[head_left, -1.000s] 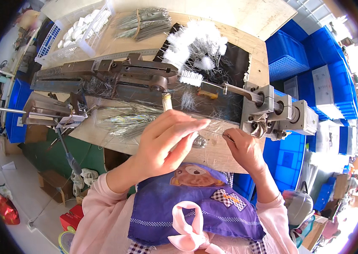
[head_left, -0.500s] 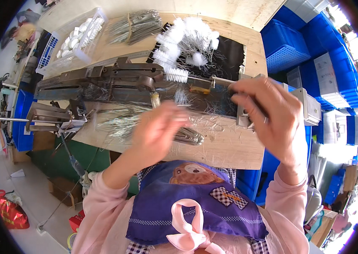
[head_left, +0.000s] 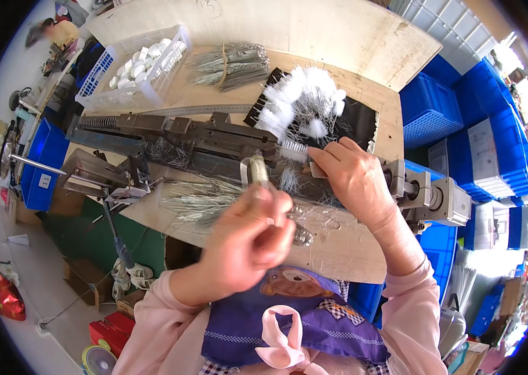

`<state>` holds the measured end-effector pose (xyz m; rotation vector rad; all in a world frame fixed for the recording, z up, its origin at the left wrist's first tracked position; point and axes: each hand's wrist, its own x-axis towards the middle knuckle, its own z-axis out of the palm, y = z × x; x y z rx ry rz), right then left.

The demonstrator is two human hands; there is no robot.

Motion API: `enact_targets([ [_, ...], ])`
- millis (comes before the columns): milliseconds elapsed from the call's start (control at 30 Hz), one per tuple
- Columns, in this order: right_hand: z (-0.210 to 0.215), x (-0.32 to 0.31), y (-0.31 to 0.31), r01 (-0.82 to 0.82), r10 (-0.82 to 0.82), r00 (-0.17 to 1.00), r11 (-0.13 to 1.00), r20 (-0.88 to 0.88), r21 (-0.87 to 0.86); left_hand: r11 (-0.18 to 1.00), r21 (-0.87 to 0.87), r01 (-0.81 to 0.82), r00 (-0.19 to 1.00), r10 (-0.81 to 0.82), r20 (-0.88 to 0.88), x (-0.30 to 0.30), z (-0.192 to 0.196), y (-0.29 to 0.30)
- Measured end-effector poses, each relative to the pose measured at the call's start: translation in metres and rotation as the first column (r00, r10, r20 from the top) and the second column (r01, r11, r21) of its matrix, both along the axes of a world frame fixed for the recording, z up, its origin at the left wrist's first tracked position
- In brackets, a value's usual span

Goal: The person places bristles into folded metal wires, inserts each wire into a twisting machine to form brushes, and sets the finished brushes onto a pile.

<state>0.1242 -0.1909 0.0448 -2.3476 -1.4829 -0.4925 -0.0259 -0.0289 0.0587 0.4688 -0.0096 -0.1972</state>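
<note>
My right hand (head_left: 356,180) is closed at the right end of a small white bristle brush (head_left: 293,150), its fingertips pinched where the wire stem would show. The brush's left end sits at the jaws of a long dark metal fixture (head_left: 214,139). Below those jaws hangs a short lever handle (head_left: 254,169) with a pale, translucent wrap. My left hand (head_left: 250,240) is just under the handle with its fingers curled, blurred by motion. Its thumb covers the handle's lower end, and whether it grips the handle is hidden. Loose bristles (head_left: 289,181) lie on the fixture beneath the brush.
A pile of finished white brushes (head_left: 304,94) rests on black cloth behind. Bundled wires (head_left: 229,62) and a clear basket (head_left: 170,84) of white caps are at the back left. More wires (head_left: 198,200) lie in front. At right is a metal spindle block (head_left: 439,200); blue bins (head_left: 429,103) stand beyond.
My right hand has moved left, from the spindle side to the brush's end. My left hand has curled its fingers by the handle. The whole view has shifted.
</note>
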Motion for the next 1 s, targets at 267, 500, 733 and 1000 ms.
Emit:
enact_targets([
  [267, 0.006, -0.003, -0.003, 0.037, -0.019, 0.989, 0.992, -0.148, 0.12, 0.891, 0.367, -0.267, 0.954, 0.191, 0.229, -0.046, -0.038, 0.093],
  [500, 0.023, 0.06, 0.016, 0.203, -0.195, 0.949, 0.979, -0.246, 0.004, 0.161, 0.961, -0.226, 0.921, -0.285, 0.265, 0.087, -0.047, -0.009],
  [733, 0.023, 0.033, -0.02, 0.035, -0.033, 0.87, 0.999, -0.491, -0.005, -0.246, 0.856, -0.455, 0.864, -0.356, 0.357, 0.123, -0.049, -0.006],
  [1000, 0.012, 0.013, 0.017, -0.084, 0.145, 0.943, 0.975, -0.299, 0.208, -0.664, 0.301, -0.685, 0.704, -0.494, 0.511, 0.091, 0.001, 0.035],
])
